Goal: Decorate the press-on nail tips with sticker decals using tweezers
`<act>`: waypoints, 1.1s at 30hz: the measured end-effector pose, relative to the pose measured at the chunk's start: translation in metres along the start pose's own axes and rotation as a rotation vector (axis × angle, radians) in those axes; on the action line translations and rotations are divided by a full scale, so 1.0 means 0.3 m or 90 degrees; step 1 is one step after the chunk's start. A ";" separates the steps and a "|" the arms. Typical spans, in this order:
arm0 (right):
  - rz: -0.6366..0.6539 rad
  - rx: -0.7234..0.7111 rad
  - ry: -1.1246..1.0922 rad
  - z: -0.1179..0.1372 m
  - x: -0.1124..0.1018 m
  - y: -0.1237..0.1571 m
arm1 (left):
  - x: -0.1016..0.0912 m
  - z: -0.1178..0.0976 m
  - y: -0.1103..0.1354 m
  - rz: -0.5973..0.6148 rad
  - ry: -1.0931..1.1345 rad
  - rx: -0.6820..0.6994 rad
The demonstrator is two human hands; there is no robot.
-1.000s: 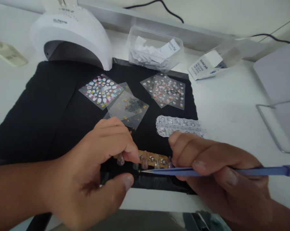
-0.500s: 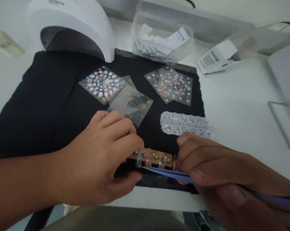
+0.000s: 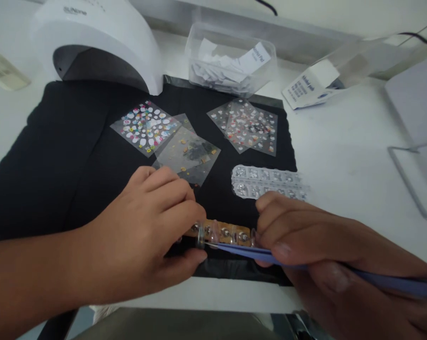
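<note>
My left hand [image 3: 153, 231] is curled round the left end of a brown holder strip [image 3: 221, 227] with round metal studs. Several clear and pinkish false nail tips [image 3: 214, 233] stand along that strip. The leftmost nail tip [image 3: 201, 236] sits between my left forefinger and thumb. In my right hand [image 3: 305, 241] is a pair of blue-purple tweezers [image 3: 248, 252], its fine points touching or almost touching the lower end of that nail tip. Whether the points grip anything is too small to tell. My right fingers partly cover the strip's right end.
Beyond my right hand lies a clear rhinestone case [image 3: 266, 182]. Sticker sheets [image 3: 146, 125] and further sheets [image 3: 252, 126] rest on the black mat [image 3: 75, 156]. At the back stand a white nail lamp [image 3: 128, 42], a plastic box [image 3: 195, 52] of pads and an alcohol-pad carton [image 3: 308, 87].
The whole view has shifted slightly, with most things now a little further left. Both hands keep their grip, and the tweezer points stay by the leftmost nail tip.
</note>
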State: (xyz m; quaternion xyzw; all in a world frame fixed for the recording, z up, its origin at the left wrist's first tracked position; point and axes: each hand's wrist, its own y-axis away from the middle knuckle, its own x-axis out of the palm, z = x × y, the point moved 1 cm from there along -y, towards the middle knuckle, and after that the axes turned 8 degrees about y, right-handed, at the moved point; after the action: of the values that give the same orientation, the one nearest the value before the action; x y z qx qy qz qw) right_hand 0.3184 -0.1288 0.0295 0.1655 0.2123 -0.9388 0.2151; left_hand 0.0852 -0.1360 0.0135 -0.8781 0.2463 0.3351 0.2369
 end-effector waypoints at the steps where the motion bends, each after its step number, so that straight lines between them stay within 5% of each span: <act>1: -0.005 0.004 -0.027 0.000 0.002 0.003 | 0.001 0.000 0.000 -0.003 0.002 -0.002; 33: -0.031 0.025 -0.080 0.005 0.012 0.009 | 0.011 0.005 -0.009 0.005 0.062 -0.013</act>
State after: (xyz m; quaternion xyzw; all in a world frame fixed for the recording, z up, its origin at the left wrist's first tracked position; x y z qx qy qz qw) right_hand 0.3162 -0.1329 0.0285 0.1053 0.1842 -0.9562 0.2015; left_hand 0.0882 -0.1340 0.0109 -0.8945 0.2577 0.2957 0.2145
